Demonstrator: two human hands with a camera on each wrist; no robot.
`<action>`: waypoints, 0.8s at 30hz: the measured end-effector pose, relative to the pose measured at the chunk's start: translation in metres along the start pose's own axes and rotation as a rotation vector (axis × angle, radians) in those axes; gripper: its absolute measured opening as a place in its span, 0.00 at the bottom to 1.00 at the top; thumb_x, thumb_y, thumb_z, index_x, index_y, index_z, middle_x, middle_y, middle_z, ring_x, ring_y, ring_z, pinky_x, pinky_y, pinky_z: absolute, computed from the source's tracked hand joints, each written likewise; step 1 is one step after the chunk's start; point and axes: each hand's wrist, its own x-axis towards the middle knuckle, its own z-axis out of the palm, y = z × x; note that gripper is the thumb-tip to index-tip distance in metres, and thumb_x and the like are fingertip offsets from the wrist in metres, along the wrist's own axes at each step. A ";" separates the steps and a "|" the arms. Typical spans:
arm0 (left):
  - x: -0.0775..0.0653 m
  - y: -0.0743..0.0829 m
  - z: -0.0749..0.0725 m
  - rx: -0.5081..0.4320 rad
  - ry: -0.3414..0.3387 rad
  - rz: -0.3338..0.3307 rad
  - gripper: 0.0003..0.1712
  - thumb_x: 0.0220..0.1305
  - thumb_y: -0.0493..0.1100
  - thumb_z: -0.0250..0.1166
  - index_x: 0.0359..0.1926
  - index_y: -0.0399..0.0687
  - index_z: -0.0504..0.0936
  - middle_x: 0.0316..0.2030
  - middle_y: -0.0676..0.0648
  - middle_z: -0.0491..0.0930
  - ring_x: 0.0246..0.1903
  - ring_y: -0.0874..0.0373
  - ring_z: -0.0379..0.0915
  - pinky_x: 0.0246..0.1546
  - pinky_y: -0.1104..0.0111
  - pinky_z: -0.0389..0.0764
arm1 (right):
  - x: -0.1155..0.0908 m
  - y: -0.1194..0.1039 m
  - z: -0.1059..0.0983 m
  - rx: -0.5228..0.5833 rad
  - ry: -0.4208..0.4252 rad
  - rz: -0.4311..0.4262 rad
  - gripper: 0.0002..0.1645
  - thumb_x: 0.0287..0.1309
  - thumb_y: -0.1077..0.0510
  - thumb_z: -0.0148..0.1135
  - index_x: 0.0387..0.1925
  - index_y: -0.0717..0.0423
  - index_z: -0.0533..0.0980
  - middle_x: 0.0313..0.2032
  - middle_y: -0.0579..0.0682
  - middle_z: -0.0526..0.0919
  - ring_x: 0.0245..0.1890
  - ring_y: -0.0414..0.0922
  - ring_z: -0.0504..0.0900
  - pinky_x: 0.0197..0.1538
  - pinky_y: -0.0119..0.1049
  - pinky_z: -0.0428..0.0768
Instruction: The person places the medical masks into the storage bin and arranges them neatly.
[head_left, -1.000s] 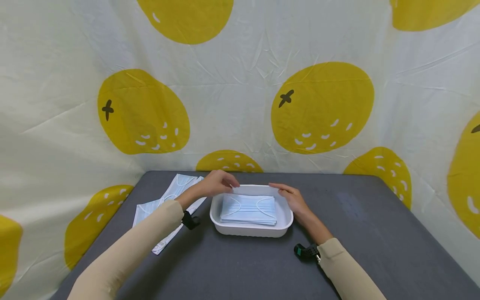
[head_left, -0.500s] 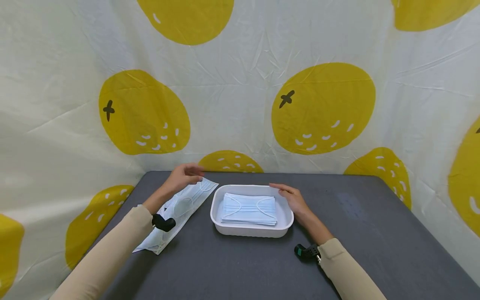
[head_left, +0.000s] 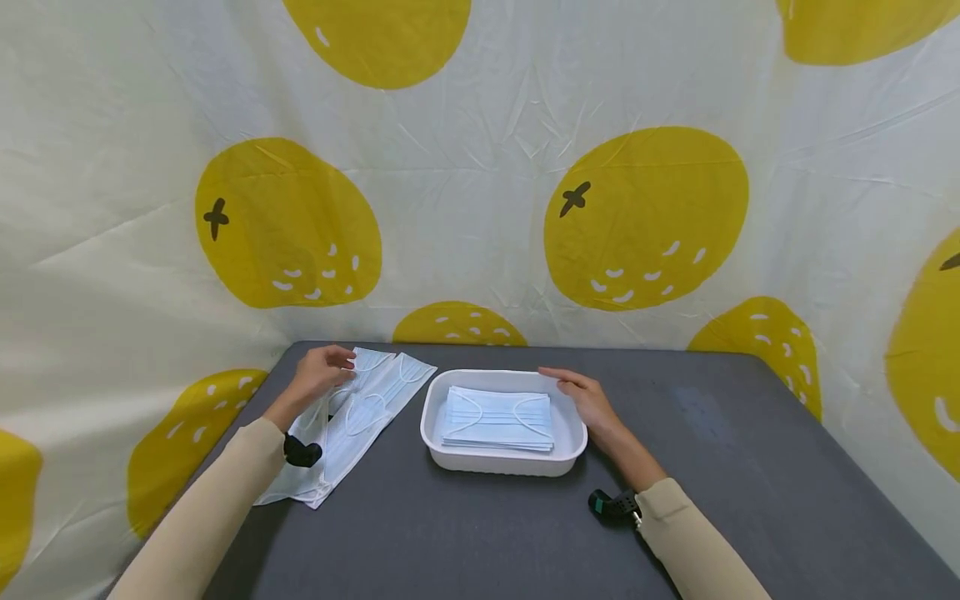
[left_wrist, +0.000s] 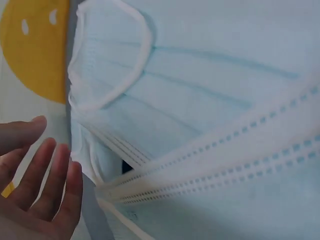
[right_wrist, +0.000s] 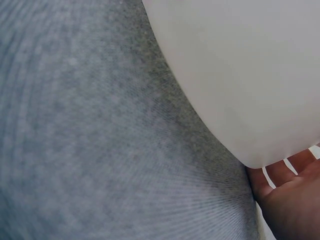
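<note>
At the left, my left hand (head_left: pixel 318 375) is over the far end of several loose pale-blue face masks (head_left: pixel 371 412). In the left wrist view its fingers (left_wrist: pixel 52 177) are loosely bent and apart, with nothing between them, beside the white-edged masks. A white plastic tray (head_left: pixel 495 462) stands in the middle, with a neat stack of face masks (head_left: pixel 497 412) inside, ear loops on top. My right hand (head_left: pixel 594 408) holds the tray at its back right corner, thumb over the rim. The right wrist view shows its fingers (right_wrist: pixel 282 172) against the tray's outer wall.
Everything lies on a dark grey table (head_left: pixel 675 517). Behind it and at the sides hangs a white curtain (head_left: pixel 465 233) printed with yellow fruit. The loose masks overlap one another at the table's left side.
My left hand has moved left from above the tray to the far end of the loose masks. The right hand and the tray have stayed in place.
</note>
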 end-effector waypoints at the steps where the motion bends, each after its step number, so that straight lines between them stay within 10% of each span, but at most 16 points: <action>1: 0.001 -0.002 -0.001 0.013 0.010 -0.015 0.23 0.68 0.36 0.67 0.62 0.32 0.79 0.55 0.30 0.83 0.51 0.44 0.80 0.48 0.62 0.86 | 0.000 0.000 0.000 0.001 0.001 0.000 0.23 0.77 0.64 0.46 0.67 0.62 0.76 0.70 0.61 0.74 0.75 0.57 0.67 0.77 0.56 0.63; 12: 0.012 -0.023 0.000 0.295 0.002 -0.099 0.26 0.61 0.36 0.71 0.60 0.34 0.80 0.53 0.31 0.83 0.51 0.37 0.77 0.55 0.44 0.80 | 0.000 -0.001 0.002 -0.013 0.011 0.014 0.23 0.77 0.64 0.46 0.67 0.61 0.76 0.70 0.59 0.75 0.75 0.55 0.68 0.77 0.53 0.63; 24: 0.015 -0.018 -0.004 0.192 -0.071 -0.232 0.29 0.64 0.36 0.69 0.64 0.34 0.75 0.60 0.28 0.75 0.54 0.37 0.73 0.64 0.41 0.75 | -0.001 -0.001 0.001 -0.012 0.015 0.014 0.23 0.77 0.64 0.46 0.67 0.61 0.76 0.70 0.59 0.75 0.74 0.54 0.68 0.77 0.53 0.64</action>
